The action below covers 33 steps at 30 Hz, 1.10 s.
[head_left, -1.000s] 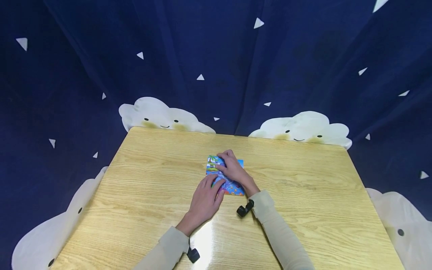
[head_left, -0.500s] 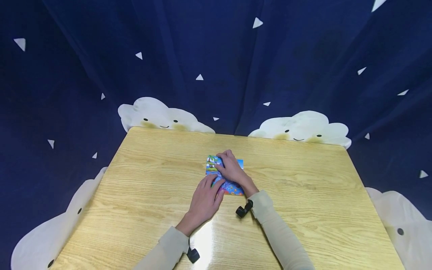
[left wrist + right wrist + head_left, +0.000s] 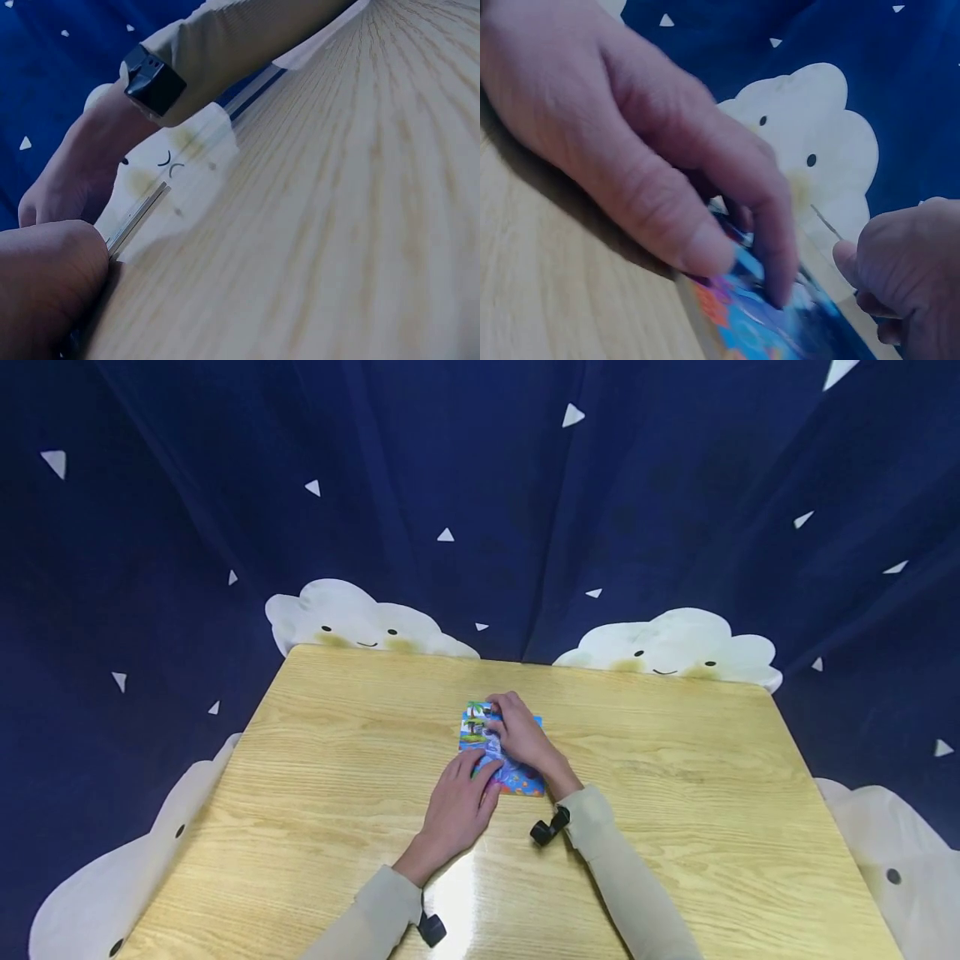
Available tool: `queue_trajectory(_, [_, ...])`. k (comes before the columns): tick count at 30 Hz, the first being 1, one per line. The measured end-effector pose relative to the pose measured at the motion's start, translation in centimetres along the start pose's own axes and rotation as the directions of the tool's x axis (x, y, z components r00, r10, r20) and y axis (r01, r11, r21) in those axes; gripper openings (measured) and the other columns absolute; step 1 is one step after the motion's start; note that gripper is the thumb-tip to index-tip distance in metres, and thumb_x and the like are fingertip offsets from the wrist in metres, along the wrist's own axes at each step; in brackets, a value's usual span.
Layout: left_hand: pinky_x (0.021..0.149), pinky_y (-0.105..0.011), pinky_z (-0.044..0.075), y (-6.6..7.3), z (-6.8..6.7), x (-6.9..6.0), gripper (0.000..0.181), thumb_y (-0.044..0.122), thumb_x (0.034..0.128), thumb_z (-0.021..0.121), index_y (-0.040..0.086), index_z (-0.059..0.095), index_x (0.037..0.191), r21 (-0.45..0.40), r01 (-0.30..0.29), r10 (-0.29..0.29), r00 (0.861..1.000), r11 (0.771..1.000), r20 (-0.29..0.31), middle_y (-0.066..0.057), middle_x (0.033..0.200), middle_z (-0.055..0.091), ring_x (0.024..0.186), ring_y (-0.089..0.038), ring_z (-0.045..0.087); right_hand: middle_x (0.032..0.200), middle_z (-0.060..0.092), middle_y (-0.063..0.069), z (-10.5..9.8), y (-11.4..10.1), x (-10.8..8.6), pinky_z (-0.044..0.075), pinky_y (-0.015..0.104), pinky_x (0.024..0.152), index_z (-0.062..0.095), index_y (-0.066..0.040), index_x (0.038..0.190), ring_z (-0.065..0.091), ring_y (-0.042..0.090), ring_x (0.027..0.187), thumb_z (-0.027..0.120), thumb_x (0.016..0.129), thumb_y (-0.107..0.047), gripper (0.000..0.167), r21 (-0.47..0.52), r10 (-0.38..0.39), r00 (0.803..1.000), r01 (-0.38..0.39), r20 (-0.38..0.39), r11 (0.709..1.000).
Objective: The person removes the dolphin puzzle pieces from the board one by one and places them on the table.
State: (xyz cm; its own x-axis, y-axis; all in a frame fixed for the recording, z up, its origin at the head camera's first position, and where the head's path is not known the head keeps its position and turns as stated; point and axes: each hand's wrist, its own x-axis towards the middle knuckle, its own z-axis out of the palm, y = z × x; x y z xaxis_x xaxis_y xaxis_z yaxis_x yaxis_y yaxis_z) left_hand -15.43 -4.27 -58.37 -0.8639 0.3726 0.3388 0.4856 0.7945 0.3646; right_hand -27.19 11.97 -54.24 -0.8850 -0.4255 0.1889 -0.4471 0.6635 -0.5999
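A flat, colourful picture board [image 3: 517, 779], apparently a jigsaw puzzle with a sea scene, lies on the wooden table. My left hand [image 3: 457, 800] rests its fingertips on the board's near-left part; in the right wrist view its thumb and a bent finger [image 3: 780, 277] touch the picture. At the far side, my right hand [image 3: 525, 735] pinches a thin puzzle piece [image 3: 478, 709] with a palm tree on it. This piece stands tilted, seen edge-on in the right wrist view, and a similar palm print shows below it. The hands hide much of the board's middle.
The wooden table [image 3: 675, 777] extends on all sides of the board. A dark blue curtain [image 3: 480, 468] with white triangles and cloud figures [image 3: 675, 639] hangs behind it. Both wrists carry small black cameras [image 3: 540, 832].
My right hand has shifted slightly right, and the puzzle piece has lifted at the board's far-left part, uncovering a similar print beneath. My left hand stays in place on the board.
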Motion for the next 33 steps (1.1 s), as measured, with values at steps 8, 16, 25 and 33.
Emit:
queue_trajectory(8, [0.122, -0.047, 0.032, -0.2, 0.0, 0.0, 0.041, 0.036, 0.1104, 0.045, 0.019, 0.062, 0.143, 0.017, 0.003, -0.003, 1.0, 1.0, -0.002, -0.011, 0.151, 0.049, 0.144, -0.031, 0.042, 0.11, 0.065, 0.01, -1.7, 0.9, -0.7, 0.032, 0.049, 0.092, 0.063, -0.002, 0.136, 0.048, 0.031, 0.106, 0.067, 0.101, -0.011, 0.037, 0.027, 0.043, 0.998, -0.042, -0.048, 0.999])
queue_trajectory(16, [0.122, -0.047, 0.032, -0.1, -0.1, 0.0, 0.041, 0.037, 0.1107, 0.044, 0.02, 0.061, 0.145, 0.002, 0.021, -0.021, 1.0, 1.0, 0.019, -0.01, 0.152, 0.048, 0.145, -0.03, 0.041, 0.106, 0.058, 0.012, -3.5, 3.3, -1.6, 0.045, 0.045, 0.097, 0.063, 0.004, 0.133, 0.05, 0.029, 0.103, 0.066, 0.1, -0.002, 0.034, 0.074, 0.051, 0.997, -0.047, -0.057, 0.996])
queue_trajectory(25, [0.122, -0.048, 0.033, 0.1, 0.0, 0.1, 0.038, 0.034, 0.1095, 0.049, 0.02, 0.063, 0.142, -0.024, 0.017, -0.018, 1.0, 1.0, -0.024, -0.011, 0.152, 0.05, 0.145, -0.03, 0.042, 0.114, 0.057, 0.019, -5.7, 6.4, -3.3, 0.042, 0.048, 0.091, 0.058, 0.006, 0.14, 0.048, 0.033, 0.103, 0.064, 0.101, 0.0, 0.04, 0.074, 0.113, 0.99, -0.108, -0.08, 0.991])
queue_trajectory(33, [0.119, -0.049, 0.036, 0.1, 0.2, -0.1, 0.037, 0.032, 0.1081, 0.052, 0.018, 0.065, 0.14, -0.027, -0.009, 0.007, 0.998, 1.0, -0.06, -0.013, 0.148, 0.053, 0.141, -0.032, 0.045, 0.115, 0.056, 0.025, -6.5, 8.8, -4.2, 0.045, 0.048, 0.086, 0.056, 0.011, 0.139, 0.051, 0.034, 0.097, 0.064, 0.099, 0.003, 0.041, 0.062, 0.151, 0.981, -0.144, -0.122, 0.988])
